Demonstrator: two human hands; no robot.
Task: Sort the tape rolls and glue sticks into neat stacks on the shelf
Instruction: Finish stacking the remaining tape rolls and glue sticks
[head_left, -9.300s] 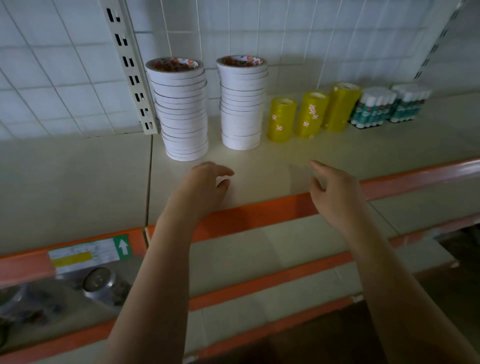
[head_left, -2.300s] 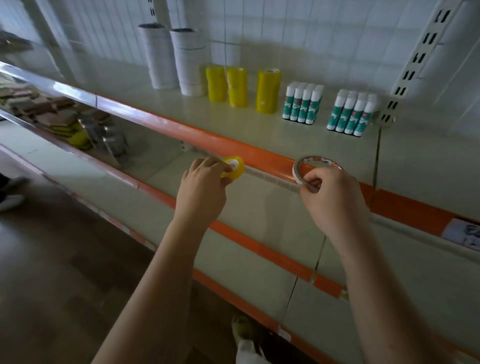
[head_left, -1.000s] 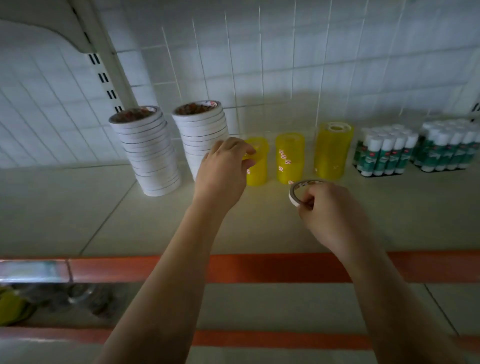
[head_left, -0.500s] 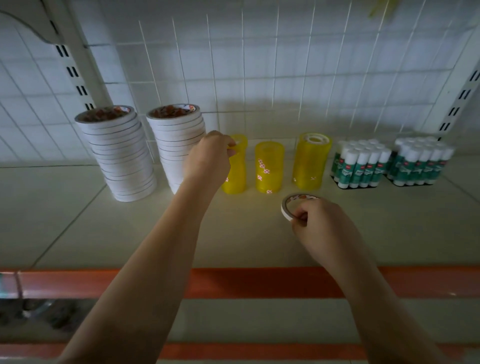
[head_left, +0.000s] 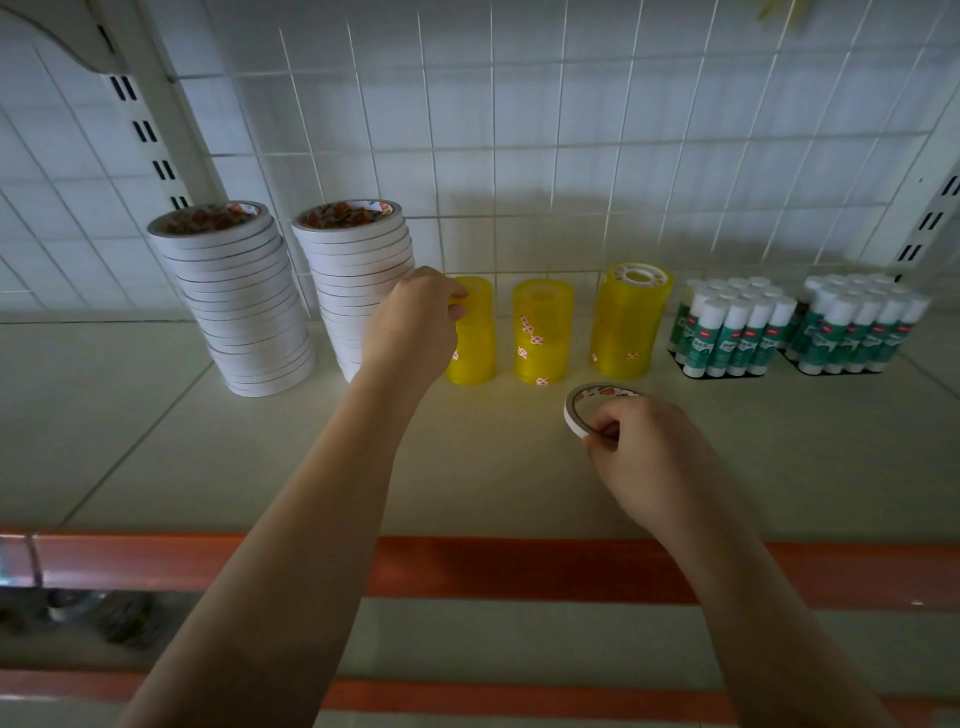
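Left hand (head_left: 413, 325) pinching yellow roll (head_left: 470, 296) onto yellow stack (head_left: 471, 343), prob. seated; right hand (head_left: 644, 457) grips white roll (head_left: 584, 402), next onto white stack (head_left: 358, 280) left of it.

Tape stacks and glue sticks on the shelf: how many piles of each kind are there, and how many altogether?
White tape stacks: 2
Yellow tape stacks: 3
Glue stick packs: 2
Loose white tape roll, held in the right hand: 1
Total: 8
The left hand grips the top of the leftmost yellow stack.
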